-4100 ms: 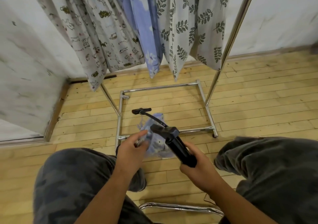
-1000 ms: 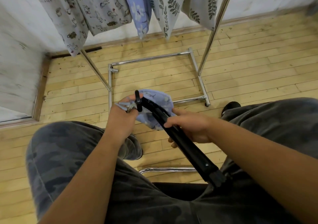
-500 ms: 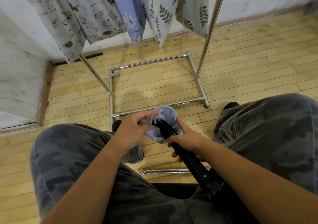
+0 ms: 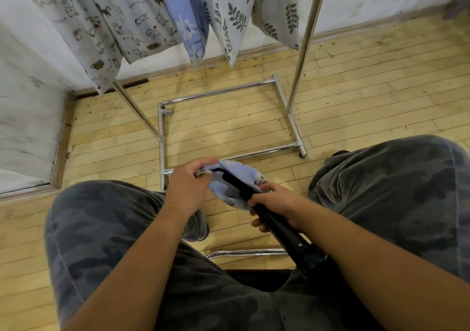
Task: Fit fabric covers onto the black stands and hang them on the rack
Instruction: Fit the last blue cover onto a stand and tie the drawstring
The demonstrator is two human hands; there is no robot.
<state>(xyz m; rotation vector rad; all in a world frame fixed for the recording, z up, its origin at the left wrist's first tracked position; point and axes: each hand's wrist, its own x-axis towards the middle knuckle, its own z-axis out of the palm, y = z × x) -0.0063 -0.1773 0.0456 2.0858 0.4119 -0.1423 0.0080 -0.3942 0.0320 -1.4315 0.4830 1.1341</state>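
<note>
A black stand (image 4: 282, 229) slants from my lap up toward the middle of the view. Its upper end sits inside a bunched light-blue fabric cover (image 4: 236, 178). My right hand (image 4: 274, 203) grips the stand's shaft just below the cover. My left hand (image 4: 190, 180) pinches the cover's far edge at the stand's tip. Both hands are above the floor between my knees. The stand's tip is hidden by the fabric.
A chrome rack (image 4: 302, 50) stands ahead, its base frame (image 4: 223, 94) on the wooden floor. Several covered pieces hang from it: a cat-print one (image 4: 112, 25), a blue floral one (image 4: 188, 20), leaf-print ones (image 4: 229, 12). A chrome bar (image 4: 244, 253) lies by my feet.
The stand's upper end, bare a second ago, now lies under the blue cover. My left hand has drawn the fabric over the tip while my right hand stayed on the shaft.
</note>
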